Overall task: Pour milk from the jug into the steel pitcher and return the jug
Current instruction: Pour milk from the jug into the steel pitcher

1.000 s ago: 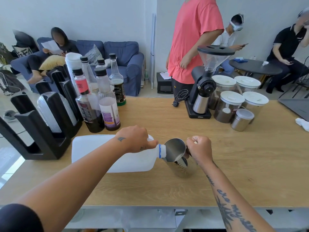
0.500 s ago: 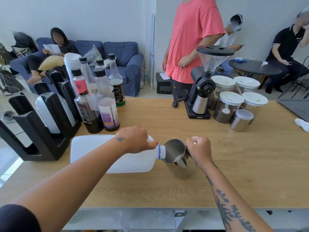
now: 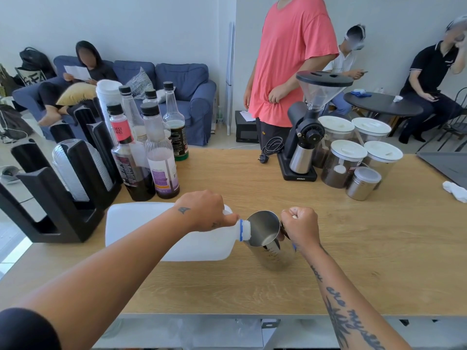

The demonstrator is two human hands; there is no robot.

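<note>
Big wooden counter [image 3: 353, 261], bare and roomy on the right and along the near edge. White jug [image 3: 141, 231] tipped flat on its side, mouth at the rim of the steel pitcher [image 3: 265, 236] (tilted toward it). Left hand [image 3: 204, 210] wrapped tight on the jug's handle. Right hand [image 3: 300, 227] fisted around the pitcher's handle. Crowded on the left: dark bottles [image 3: 141, 160].

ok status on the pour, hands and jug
Left hand gripping jug, tipped flat, mouth at steel pitcher rim. Right hand on pitcher handle. Nothing in the way.
</note>
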